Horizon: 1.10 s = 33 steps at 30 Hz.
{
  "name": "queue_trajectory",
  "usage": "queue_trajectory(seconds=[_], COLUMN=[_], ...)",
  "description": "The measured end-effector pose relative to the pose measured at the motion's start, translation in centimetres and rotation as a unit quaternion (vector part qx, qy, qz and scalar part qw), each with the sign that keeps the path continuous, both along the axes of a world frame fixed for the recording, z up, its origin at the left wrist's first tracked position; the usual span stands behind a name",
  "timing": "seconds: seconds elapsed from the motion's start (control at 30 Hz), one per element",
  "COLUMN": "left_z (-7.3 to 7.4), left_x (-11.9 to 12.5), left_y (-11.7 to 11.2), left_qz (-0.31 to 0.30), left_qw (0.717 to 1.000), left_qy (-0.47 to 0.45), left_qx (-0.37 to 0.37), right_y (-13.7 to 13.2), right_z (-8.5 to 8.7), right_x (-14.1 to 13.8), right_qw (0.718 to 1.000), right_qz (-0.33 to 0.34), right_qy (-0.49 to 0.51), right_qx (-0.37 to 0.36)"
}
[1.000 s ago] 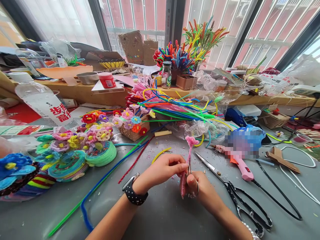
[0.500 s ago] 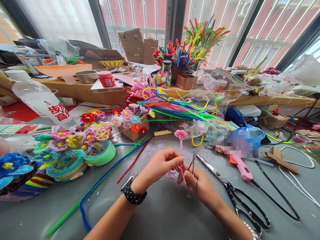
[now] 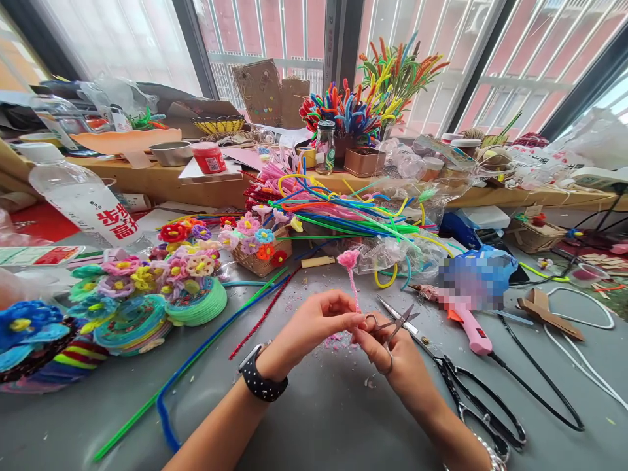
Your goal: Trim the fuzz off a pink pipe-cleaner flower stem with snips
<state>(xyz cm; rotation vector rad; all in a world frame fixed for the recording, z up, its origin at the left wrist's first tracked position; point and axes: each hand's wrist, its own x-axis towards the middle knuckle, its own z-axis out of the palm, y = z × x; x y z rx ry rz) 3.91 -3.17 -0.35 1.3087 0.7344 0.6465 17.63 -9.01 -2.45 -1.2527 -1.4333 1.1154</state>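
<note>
My left hand (image 3: 314, 324), with a black dotted watch on its wrist, pinches the stem of a pink pipe-cleaner flower (image 3: 349, 260) that stands upright above the grey table. My right hand (image 3: 387, 350) is closed on a pair of small scissors (image 3: 395, 322), one finger through a ring, the blades a little apart and pointing right. The two hands touch at the fingertips. Pink fluff trimmings (image 3: 336, 340) lie on the table under the fingers.
Large black-handled scissors (image 3: 471, 399) and a pink glue gun (image 3: 466, 320) with a black cord lie to the right. Finished pipe-cleaner flowers and coils (image 3: 142, 294) crowd the left, with a water bottle (image 3: 83, 196). Loose pipe cleaners (image 3: 338, 209) are heaped behind, and a long blue one (image 3: 196, 366) runs across the front.
The pink stem has become shorter below my fingers and fluff has fallen on the table. The small scissors have swung from upright to pointing right. The flower head has shifted slightly left.
</note>
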Motion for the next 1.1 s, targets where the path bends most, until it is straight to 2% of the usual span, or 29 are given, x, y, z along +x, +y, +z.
queue_trajectory(seconds=[0.17,0.37,0.6,0.97,1.1], left_z=[0.1,0.3,0.3,0.3,0.2], left_x=[-0.1,-0.5,-0.3,-0.3,-0.2], left_y=[0.0,0.4,0.3,0.3,0.3], left_qz=[0.002,0.058,0.014,-0.017,-0.003], left_qw=[1.000,0.998,1.000,1.000,1.000], left_qy=[-0.014,0.001,-0.004,-0.010,-0.001], left_qx=[-0.005,0.016,0.021,0.009,0.006], right_y=[0.3,0.4,0.2,0.3,0.2], right_z=[-0.2,-0.8,-0.5,-0.9,-1.1], right_x=[0.3,0.2,0.0,0.0,-0.1], right_qw=[1.000,0.992,0.977,0.980,0.987], right_qz=[0.010,0.116,0.195,0.165,0.118], right_qy=[-0.016,-0.042,-0.077,-0.112,-0.107], right_qx=[-0.023,-0.021,-0.030,-0.029,-0.034])
